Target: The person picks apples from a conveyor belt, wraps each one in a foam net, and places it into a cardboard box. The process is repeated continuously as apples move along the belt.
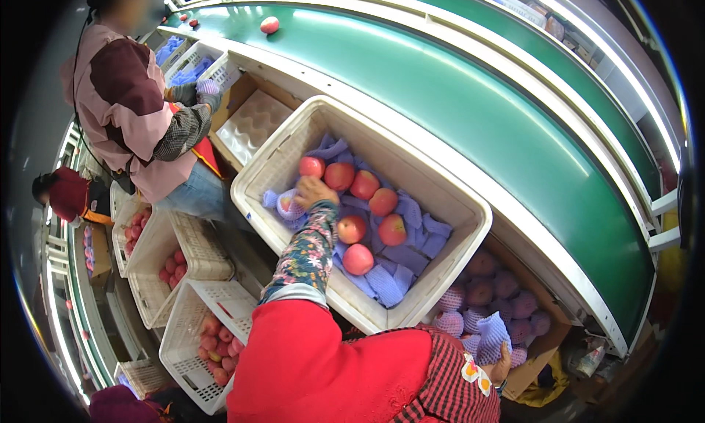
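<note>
My left hand [314, 192] is inside the white crate [477, 214], beside a partly foam-covered apple [290, 206] and bare red apples [339, 175]; its curled fingers are blurred, so whether they grip anything is unclear. Loose blue foam sleeves [389, 280] lie among the fruit. My right hand [501, 360] grips a blue foam net sleeve [488, 335] at the lower right, over a cardboard box [547, 357] of net-wrapped apples [523, 305].
A curved green conveyor [514, 107] carrying an apple [269, 25] runs behind the crate. A co-worker [125, 114] stands at the left by crates and an egg-carton-like tray [253, 122]. Crates of apples [176, 327] stand lower left. Another person [70, 195] is farther back.
</note>
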A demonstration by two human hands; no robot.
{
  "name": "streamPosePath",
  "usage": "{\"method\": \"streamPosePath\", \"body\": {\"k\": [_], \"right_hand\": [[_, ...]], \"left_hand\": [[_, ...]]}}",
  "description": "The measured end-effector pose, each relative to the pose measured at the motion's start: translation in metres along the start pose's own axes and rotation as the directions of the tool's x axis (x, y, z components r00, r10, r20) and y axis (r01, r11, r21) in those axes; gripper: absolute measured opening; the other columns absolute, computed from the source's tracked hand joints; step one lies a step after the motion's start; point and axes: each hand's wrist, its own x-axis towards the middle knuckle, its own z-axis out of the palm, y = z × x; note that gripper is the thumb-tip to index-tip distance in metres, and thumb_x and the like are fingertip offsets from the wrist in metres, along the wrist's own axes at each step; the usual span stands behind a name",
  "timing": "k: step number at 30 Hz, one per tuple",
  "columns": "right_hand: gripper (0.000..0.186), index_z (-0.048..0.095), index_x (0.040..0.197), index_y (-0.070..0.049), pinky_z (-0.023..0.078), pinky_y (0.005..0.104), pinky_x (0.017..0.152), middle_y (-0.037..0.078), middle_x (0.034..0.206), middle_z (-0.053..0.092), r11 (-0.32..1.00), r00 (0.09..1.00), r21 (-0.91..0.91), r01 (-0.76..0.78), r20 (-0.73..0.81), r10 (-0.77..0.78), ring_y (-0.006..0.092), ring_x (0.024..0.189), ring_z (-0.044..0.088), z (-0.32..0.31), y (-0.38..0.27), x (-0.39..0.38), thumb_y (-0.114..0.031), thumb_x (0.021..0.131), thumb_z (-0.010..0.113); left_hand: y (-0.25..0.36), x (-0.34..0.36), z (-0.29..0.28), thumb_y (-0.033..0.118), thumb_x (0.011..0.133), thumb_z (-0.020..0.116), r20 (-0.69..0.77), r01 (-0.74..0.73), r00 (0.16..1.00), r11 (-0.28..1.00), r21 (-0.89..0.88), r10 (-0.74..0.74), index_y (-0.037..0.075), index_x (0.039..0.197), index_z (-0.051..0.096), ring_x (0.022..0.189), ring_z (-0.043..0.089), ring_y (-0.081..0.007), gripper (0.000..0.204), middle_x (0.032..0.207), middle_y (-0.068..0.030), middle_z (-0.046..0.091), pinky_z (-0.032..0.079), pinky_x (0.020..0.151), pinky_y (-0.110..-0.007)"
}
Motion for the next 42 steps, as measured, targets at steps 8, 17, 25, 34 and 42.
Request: {"method": "streamPosePath", "body": {"k": [8,17,25,34,42], "right_hand": [[0.035,0.047,0.113,0.002,0.038,0.0372,0.090,0.011,0.111,0.054,0.997,0.996,-0.023,0.078,0.037,-0.078,0.0249,0.102,0.051,0.000,0.008,-0.013,-0.017,0.083,0.046],[0.026,0.054,0.100,0.002,0.041,0.0339,0.082,0.009,0.098,0.058,0.790,0.878,-0.416,0.449,0.041,-0.477,0.0220,0.089,0.055,0.036,0.001,-0.024,-0.012,0.078,0.056],[0.098,0.022,0.130,0.000,0.023,0.0331,0.101,0.017,0.131,0.028,0.111,0.386,-0.375,0.920,0.917,-0.098,0.0271,0.123,0.027,0.177,-0.036,-0.020,-0.020,0.053,0.079],[0.078,0.036,0.120,-0.005,0.037,0.0317,0.090,0.008,0.113,0.046,0.774,0.709,-0.419,0.475,0.704,-0.055,0.0173,0.104,0.045,0.124,-0.053,-0.050,-0.016,0.055,0.078],[0.091,0.029,0.124,-0.002,0.038,0.0321,0.090,0.011,0.117,0.045,0.995,0.647,-0.064,-0.078,0.756,0.099,0.0186,0.105,0.047,0.059,-0.043,-0.064,-0.039,0.055,0.076]], "left_hand": [[-0.027,0.019,-0.014,0.053,0.055,0.068,0.443,-0.231,0.886,0.957,0.174,0.133,0.008,0.119,0.037,0.118,0.034,-0.0196,0.084,0.119,-0.0078,0.046,0.010,0.101,-0.049],[0.001,-0.001,-0.075,0.040,0.050,0.077,0.479,-0.156,0.538,0.640,-0.752,0.693,0.001,0.110,0.046,0.088,0.058,-0.0257,0.078,0.098,-0.0151,0.058,0.049,0.075,-0.033],[0.036,-0.184,-0.186,0.034,0.070,0.067,0.218,0.725,-0.119,0.235,-0.647,0.969,0.001,0.115,0.040,0.092,0.053,-0.0205,0.062,0.104,-0.0115,0.051,0.046,0.079,-0.035],[0.063,-0.188,-0.203,0.045,0.088,0.034,-0.021,0.646,-0.386,0.254,-0.720,0.922,-0.002,0.093,0.056,0.069,0.055,-0.0125,0.051,0.076,-0.0076,0.056,0.047,0.059,-0.025],[0.094,-0.282,-0.217,0.021,0.076,0.057,-0.073,0.651,-0.697,0.586,-0.482,0.714,-0.001,0.118,0.042,0.105,0.047,-0.0181,0.050,0.119,-0.0082,0.047,0.036,0.091,-0.031]]}}
